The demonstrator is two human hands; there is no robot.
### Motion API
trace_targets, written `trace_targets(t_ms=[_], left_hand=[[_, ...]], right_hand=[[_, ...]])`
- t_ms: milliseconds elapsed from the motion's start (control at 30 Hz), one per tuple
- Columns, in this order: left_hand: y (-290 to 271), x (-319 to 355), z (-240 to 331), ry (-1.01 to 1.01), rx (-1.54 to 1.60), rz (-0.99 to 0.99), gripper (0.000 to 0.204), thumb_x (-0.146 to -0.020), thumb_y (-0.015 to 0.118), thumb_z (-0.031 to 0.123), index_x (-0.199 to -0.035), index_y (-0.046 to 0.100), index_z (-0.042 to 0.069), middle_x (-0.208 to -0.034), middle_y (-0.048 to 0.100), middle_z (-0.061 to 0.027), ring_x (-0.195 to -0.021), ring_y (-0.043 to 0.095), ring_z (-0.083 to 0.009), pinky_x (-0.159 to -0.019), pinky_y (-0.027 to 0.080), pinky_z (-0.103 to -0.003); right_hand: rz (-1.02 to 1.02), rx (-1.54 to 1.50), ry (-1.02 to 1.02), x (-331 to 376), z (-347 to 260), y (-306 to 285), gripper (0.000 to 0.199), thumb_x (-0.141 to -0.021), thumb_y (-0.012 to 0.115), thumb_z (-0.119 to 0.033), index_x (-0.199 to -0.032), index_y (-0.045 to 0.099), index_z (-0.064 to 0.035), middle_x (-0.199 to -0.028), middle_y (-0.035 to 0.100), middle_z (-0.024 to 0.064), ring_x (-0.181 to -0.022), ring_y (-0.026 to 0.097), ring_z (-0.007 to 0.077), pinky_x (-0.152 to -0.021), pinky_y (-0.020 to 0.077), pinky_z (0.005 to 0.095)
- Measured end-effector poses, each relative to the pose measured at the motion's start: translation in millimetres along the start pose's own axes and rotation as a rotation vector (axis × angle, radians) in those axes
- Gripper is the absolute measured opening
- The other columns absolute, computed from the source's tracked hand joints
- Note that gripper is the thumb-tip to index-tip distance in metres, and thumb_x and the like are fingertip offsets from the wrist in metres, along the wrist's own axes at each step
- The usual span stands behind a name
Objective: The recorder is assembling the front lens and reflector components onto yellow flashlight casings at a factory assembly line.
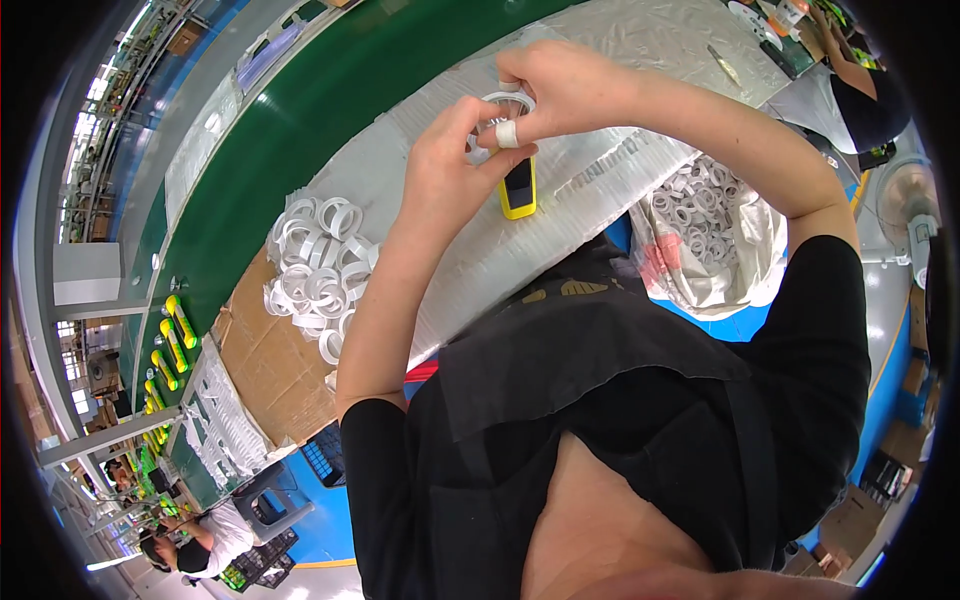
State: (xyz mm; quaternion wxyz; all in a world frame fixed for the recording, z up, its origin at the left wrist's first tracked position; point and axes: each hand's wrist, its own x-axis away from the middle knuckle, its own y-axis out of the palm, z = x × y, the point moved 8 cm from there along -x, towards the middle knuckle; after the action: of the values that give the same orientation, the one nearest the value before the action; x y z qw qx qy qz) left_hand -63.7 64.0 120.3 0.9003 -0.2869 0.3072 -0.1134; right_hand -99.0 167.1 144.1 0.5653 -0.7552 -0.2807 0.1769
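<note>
My left hand and my right hand meet above the worktable and together hold a white plastic ring. A fingertip wrapped in white tape presses at the ring's lower edge. Just below the hands, a yellow and black handheld device rests on the silvery table cover. To my left lies a heap of white rings like the one I hold.
A green conveyor belt runs along the far side of the table. A clear bag of white rings sits at my right. Cardboard lies under the heap. Other people work at the lower left and upper right. A fan stands at right.
</note>
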Motion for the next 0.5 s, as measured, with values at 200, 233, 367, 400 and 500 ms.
trace_targets(t_ms=[200, 233, 367, 400, 500], left_hand=[[-2.9, -2.5, 9.1, 0.083, -0.042, 0.028, 0.036, -0.07, 0.082, 0.014, -0.098, 0.06, 0.009, -0.096, 0.069, -0.0071, -0.087, 0.066, -0.0264, -0.075, 0.052, -0.035], [-1.9, -4.0, 7.2, 0.082, -0.046, 0.036, 0.036, -0.07, 0.082, 0.014, -0.098, 0.06, 0.009, -0.096, 0.069, -0.0071, -0.087, 0.066, -0.0264, -0.075, 0.052, -0.035], [0.2, 1.2, -0.4, 0.155, 0.141, 0.028, 0.05, -0.071, 0.084, 0.014, -0.113, 0.059, 0.009, -0.108, 0.068, -0.004, -0.094, 0.063, -0.0164, -0.077, 0.049, -0.03], [-1.8, 3.7, 0.9, 0.138, 0.198, 0.03, 0.057, -0.07, 0.085, 0.014, -0.12, 0.056, 0.008, -0.113, 0.066, -0.0057, -0.101, 0.063, -0.0176, -0.082, 0.049, -0.031], [-26.6, 18.4, 17.2, 0.121, 0.349, -0.045, 0.104, -0.063, 0.09, 0.028, -0.147, 0.03, 0.01, -0.13, 0.055, -0.0169, -0.114, 0.057, -0.0274, -0.095, 0.047, -0.039]], right_hand=[[0.185, -0.253, -0.239, 3.0, 11.0, -2.0, 0.053, -0.074, 0.078, -0.042, -0.097, 0.057, 0.001, -0.092, 0.058, 0.0124, -0.076, 0.056, 0.0241, -0.065, 0.047, 0.0352], [0.145, -0.257, -0.343, 3.6, 6.0, 3.1, 0.053, -0.074, 0.078, -0.041, -0.099, 0.057, 0.0007, -0.094, 0.058, 0.0125, -0.077, 0.056, 0.0234, -0.065, 0.0471, 0.0353], [0.223, -0.149, -0.247, 18.8, -1.1, -11.8, 0.041, -0.078, 0.076, -0.03, -0.101, 0.057, -0.0007, -0.086, 0.058, 0.0103, -0.068, 0.055, 0.0199, -0.062, 0.0473, 0.0328], [0.261, -0.223, -0.265, 27.1, -4.6, -21.1, 0.043, -0.078, 0.076, -0.029, -0.105, 0.057, -0.0008, -0.09, 0.059, 0.0098, -0.073, 0.058, 0.0187, -0.066, 0.0487, 0.0313], [0.441, -0.541, -0.328, 50.4, -23.7, -49.5, 0.045, -0.073, 0.078, -0.024, -0.106, 0.059, -0.0005, -0.092, 0.065, 0.0109, -0.082, 0.063, 0.0188, -0.07, 0.0491, 0.0325]])
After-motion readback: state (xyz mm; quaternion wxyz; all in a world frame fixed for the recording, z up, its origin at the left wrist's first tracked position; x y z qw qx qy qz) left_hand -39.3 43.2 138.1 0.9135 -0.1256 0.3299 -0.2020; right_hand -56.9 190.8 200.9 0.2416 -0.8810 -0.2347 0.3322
